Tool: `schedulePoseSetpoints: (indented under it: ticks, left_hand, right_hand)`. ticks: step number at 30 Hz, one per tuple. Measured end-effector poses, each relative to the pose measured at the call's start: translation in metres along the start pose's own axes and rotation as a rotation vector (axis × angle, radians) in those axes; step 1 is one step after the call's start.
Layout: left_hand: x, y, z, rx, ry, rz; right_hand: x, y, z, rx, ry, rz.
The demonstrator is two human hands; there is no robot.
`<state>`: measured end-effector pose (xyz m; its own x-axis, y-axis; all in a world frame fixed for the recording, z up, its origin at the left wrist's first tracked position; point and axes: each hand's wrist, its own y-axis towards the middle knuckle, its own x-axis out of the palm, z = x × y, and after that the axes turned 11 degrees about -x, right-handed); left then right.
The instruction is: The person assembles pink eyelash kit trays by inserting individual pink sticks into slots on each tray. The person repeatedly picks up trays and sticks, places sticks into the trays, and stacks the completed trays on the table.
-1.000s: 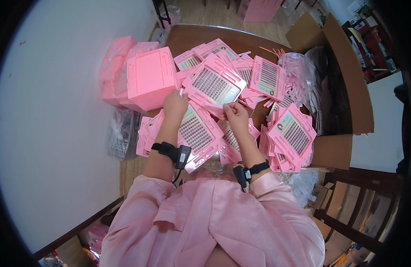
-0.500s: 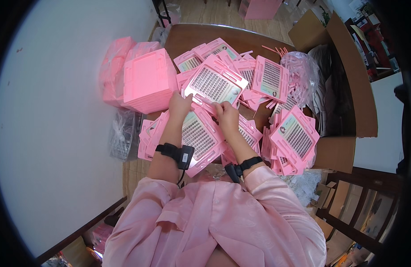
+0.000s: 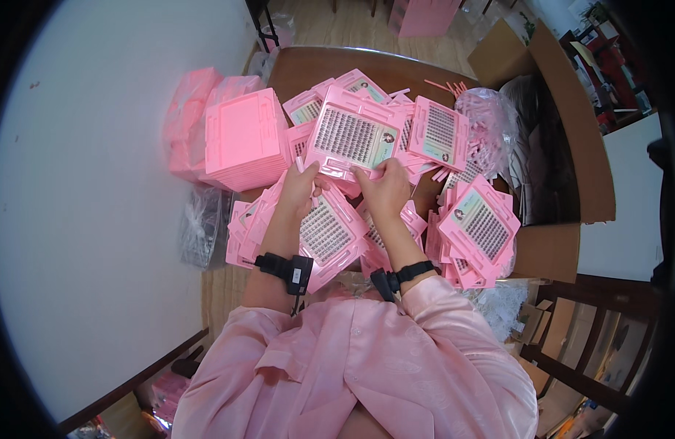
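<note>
A pink tray of false eyelash clusters (image 3: 350, 135) with a pale green label strip lies tilted on a heap of similar trays. My right hand (image 3: 385, 189) pinches its near edge, thumb on top. At its near left corner my left hand (image 3: 301, 190) is closed, with a thin pink stick (image 3: 300, 164) jutting up from its fingers. The lower part of that stick is hidden in the hand. Below my hands lies another eyelash tray (image 3: 325, 233), partly covered by my left forearm.
A tall stack of empty pink trays (image 3: 246, 132) stands at left beside bagged ones (image 3: 187, 121). At right are a clear bag of pink sticks (image 3: 491, 121), a pile of filled trays (image 3: 481, 225) and an open cardboard box (image 3: 575, 124). A white wall (image 3: 96, 183) borders the left.
The held tray has turned anticlockwise and shifted slightly left. My right hand has moved a little right along its near edge; my left hand has dropped slightly lower.
</note>
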<state>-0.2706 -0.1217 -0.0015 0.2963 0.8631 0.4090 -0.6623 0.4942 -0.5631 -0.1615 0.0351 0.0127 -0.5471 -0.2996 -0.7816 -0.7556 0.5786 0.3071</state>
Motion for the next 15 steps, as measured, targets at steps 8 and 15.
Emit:
schedulePoseSetpoints:
  ticks: [8,15]
  left_hand:
    - [-0.028,-0.038,0.025,0.177,-0.242,0.236]
    - [-0.110,-0.044,0.075,0.235,-0.321,0.443]
  right_hand:
    - [0.014,0.014,-0.022,0.226,0.942,0.017]
    - [0.059,-0.007,-0.013,0.217,0.896,-0.200]
